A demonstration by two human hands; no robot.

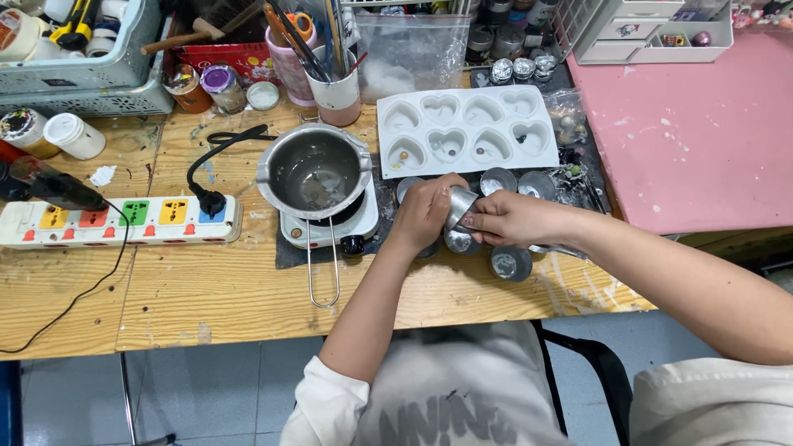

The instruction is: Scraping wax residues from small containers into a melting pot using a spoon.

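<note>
Small metal cup (461, 204) clamped tilted between closed left hand (425, 211) and right hand (508, 219), liable to slip onto cups (512, 263) below, or toward hotplate pot (314, 169).

Bare counter (248, 289) lies open left of and below the left hand (425, 211). A pot (314, 169) crowds its left, a heart mould (467, 128) blocks above, and small tins (512, 263) hem the right hand (512, 219).
</note>
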